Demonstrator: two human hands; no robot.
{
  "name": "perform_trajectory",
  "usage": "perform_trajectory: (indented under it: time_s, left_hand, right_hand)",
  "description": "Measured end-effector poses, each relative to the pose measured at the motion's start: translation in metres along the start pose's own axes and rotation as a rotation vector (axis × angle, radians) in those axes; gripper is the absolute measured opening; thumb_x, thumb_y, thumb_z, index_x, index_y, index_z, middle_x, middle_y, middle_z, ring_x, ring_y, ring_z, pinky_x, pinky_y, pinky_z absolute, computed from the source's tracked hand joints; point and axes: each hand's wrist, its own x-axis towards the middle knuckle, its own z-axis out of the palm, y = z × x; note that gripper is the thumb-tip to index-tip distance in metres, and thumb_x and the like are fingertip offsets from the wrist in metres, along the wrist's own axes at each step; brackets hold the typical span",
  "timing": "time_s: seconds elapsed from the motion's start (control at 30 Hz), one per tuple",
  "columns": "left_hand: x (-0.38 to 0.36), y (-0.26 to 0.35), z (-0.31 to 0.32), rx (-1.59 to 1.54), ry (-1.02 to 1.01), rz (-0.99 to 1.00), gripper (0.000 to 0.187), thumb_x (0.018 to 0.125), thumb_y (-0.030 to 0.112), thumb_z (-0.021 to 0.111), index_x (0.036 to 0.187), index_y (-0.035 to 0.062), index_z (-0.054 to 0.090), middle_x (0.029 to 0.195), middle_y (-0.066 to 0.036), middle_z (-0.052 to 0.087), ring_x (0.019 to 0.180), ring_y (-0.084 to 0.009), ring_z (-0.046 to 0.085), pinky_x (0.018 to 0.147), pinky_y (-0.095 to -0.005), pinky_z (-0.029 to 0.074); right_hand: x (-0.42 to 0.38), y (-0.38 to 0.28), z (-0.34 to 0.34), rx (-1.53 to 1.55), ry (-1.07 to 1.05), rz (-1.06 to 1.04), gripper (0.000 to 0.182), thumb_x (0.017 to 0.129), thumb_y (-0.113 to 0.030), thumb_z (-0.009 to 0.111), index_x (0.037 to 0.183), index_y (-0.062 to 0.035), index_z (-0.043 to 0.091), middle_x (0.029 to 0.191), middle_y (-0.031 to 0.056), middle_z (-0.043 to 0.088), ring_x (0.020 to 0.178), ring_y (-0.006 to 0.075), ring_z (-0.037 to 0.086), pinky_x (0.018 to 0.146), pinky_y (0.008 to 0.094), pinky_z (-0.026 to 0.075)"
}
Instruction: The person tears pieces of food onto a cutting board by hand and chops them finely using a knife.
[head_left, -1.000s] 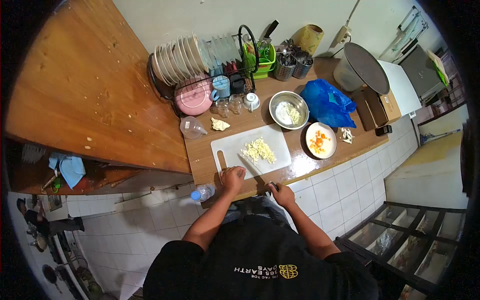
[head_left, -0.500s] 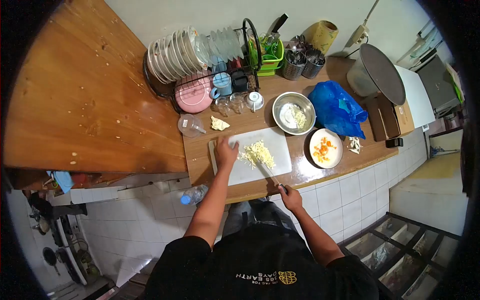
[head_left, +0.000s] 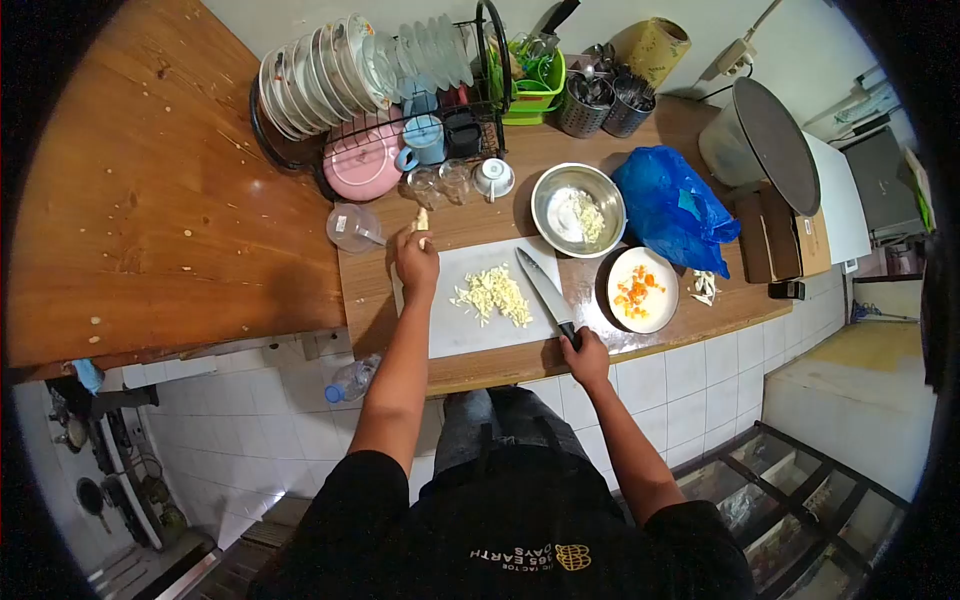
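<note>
My left hand [head_left: 417, 262] is closed around a crumpled, pale cream lump [head_left: 421, 219] beyond the board's upper left corner; what the lump is, I cannot make out. Gripped by its black handle, a kitchen knife [head_left: 543, 290] is in my right hand [head_left: 585, 357] at the board's right side. The blade lies over the board and points away from me. Between my hands, a heap of finely chopped pale yellow pieces [head_left: 493, 295] lies on the white cutting board [head_left: 455, 338].
Behind the board stands a metal bowl [head_left: 541, 222] with white and pale pieces. Right of it are a blue plastic bag [head_left: 668, 200] and a plate [head_left: 662, 318] with chopped orange pieces. A dish rack [head_left: 497, 120] and a clear plastic cup [head_left: 350, 228] stand at left.
My left hand has moved away from me, off the board, and taken hold of the cream lump. My right hand has drawn the knife rightward, away from the chopped heap.
</note>
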Motion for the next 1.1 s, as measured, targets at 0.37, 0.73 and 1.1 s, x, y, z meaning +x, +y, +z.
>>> perform_trajectory:
  time_s: [0.37,0.73,1.1]
  left_hand:
    - [-0.132,0.072,-0.053,-1.024,-0.18,-0.338,0.036,0.102,0.01,0.06,0.136,0.0024,0.054,0.13,-0.01,0.061,0.113,-0.0169,0.062,0.084,-0.0302,0.058]
    - [-0.141,0.069,-0.106,-0.537,-0.322,-0.038,0.026,0.099,0.019,0.067,0.12,0.0043,0.069,0.118,-0.01,0.07,0.107,-0.0177,0.066,0.086,-0.036,0.055]
    - [-0.142,0.029,-0.082,-0.832,-0.535,-0.367,0.021,0.097,0.019,0.072,0.106,0.0,0.072,0.091,-0.002,0.072,0.082,-0.008,0.066,0.074,-0.0253,0.055]
  right_hand:
    - [0.024,-0.071,-0.002,0.211,0.056,-0.316,0.041,0.086,-0.029,0.073,0.115,-0.0028,0.061,0.104,0.0195,0.062,0.098,0.0352,0.061,0.084,0.0477,0.049]
    - [0.02,-0.156,0.019,1.095,-0.459,0.072,0.027,0.1,-0.022,0.067,0.114,-0.0013,0.057,0.088,0.0091,0.065,0.071,0.0168,0.068,0.059,0.0305,0.058]
    - [0.006,-0.165,0.019,0.994,-0.35,-0.011,0.02,0.099,-0.019,0.067,0.107,-0.0025,0.059,0.084,0.0038,0.064,0.072,0.0111,0.063,0.06,0.0279,0.056]
